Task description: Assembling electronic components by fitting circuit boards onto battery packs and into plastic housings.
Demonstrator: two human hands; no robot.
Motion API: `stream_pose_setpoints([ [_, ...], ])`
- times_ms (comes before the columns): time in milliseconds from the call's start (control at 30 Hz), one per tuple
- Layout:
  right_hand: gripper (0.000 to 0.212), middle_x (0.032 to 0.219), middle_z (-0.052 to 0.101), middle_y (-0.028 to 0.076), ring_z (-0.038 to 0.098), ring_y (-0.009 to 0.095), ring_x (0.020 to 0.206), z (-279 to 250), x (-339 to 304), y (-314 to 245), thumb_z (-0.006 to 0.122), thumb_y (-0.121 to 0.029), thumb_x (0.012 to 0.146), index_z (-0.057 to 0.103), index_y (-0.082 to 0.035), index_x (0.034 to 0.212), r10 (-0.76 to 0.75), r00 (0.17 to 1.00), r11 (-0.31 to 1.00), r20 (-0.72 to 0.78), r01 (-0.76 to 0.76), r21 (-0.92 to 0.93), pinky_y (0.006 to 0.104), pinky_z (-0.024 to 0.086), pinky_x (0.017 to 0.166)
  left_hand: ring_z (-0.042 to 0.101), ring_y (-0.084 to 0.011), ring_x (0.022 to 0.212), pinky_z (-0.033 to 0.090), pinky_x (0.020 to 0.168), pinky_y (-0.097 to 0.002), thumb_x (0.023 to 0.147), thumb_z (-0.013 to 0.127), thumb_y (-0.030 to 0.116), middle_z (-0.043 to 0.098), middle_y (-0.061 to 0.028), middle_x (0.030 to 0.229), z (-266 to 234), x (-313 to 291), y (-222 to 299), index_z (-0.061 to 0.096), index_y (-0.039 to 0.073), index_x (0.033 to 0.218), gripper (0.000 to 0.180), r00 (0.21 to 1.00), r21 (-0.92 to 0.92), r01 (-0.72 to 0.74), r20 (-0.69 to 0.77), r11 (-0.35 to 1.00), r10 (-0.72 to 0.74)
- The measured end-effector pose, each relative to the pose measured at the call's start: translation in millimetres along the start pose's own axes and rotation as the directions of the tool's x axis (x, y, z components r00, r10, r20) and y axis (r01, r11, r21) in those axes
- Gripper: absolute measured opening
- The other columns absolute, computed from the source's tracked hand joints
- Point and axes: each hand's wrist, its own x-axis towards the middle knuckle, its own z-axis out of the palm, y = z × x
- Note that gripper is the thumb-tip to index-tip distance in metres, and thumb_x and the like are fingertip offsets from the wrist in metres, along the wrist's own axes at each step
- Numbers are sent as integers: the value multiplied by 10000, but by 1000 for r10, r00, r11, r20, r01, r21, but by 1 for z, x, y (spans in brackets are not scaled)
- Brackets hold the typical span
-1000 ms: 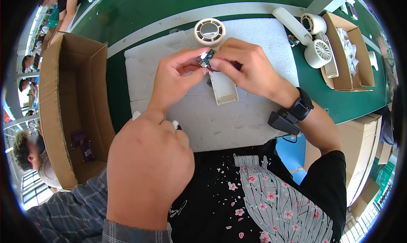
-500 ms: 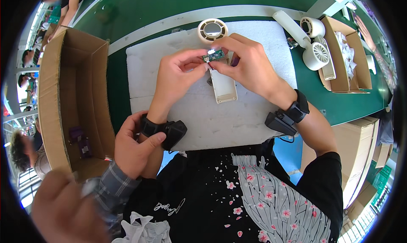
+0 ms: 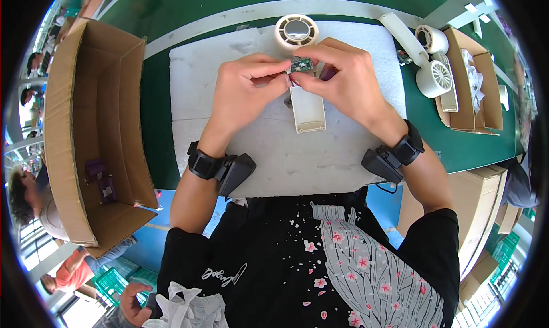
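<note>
You can pass along the near edge of the foam mat point(image 3: 303, 168); the fan head point(image 3: 296, 33) blocks its far edge's middle.

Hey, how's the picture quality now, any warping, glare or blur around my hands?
Head view: the pale strip bows into an arc and the cardboard box bends near the dark rim; head view: light looks washed out at the windows, lower left; head view: your left hand and right hand look fairly sharp, but the circuit board is too small for fine detail.
</note>
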Motion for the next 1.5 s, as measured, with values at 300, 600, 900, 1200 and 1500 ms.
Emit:
stream_pose_setpoints([
  [300, 281, 809, 638, 33, 519, 71, 542, 11, -1, -4, 779, -91, 729, 697, -48, 994, 48, 999, 999, -19, -48, 0, 208, 433, 501, 659, -118, 735, 532, 679, -235, 780, 694, -5, 705, -101, 913, -4, -1, -7, 710, -4, 1023, 244, 1000, -20, -4, 5, 1000, 4],
  [600, 192, 825, 626, 34, 535, 70, 554, 7, -3, -14, 737, -67, 786, 677, -27, 964, 256, 966, 965, 45, -258, 40, 212, 426, 496, 625, -106, 720, 518, 690, -239, 777, 671, -6, 636, -70, 797, 0, -7, -4, 616, 26, 1112, 341, 992, -160, 117, 68, 980, -107],
  [900, 154, 849, 640, 29, 546, 75, 592, -3, 1, -15, 725, -62, 799, 683, -15, 940, 225, 960, 973, 168, -229, 5, 213, 441, 535, 559, -74, 765, 476, 701, -218, 801, 617, -28, 594, -15, 999, 0, -9, 6, 551, 36, 1204, 413, 967, -49, 205, 165, 978, -195],
  [1200, 155, 849, 646, 42, 545, 89, 581, 13, -1, -19, 733, -53, 783, 687, -18, 926, 98, 984, 993, 148, -86, -85, 216, 446, 526, 543, -69, 716, 456, 640, -220, 779, 592, -42, 589, -9, 980, -4, -17, -2, 558, 46, 1140, 373, 976, -46, 191, 115, 981, -185],
  [1500, 148, 821, 652, 38, 551, 96, 566, 16, -2, -24, 739, -51, 775, 687, -27, 912, 133, 987, 982, 91, -118, -147, 222, 454, 519, 544, -76, 705, 457, 635, -223, 762, 590, -50, 597, -18, 1014, 2, -18, -4, 550, 50, 1076, 333, 981, -22, 189, 56, 982, -188],
])
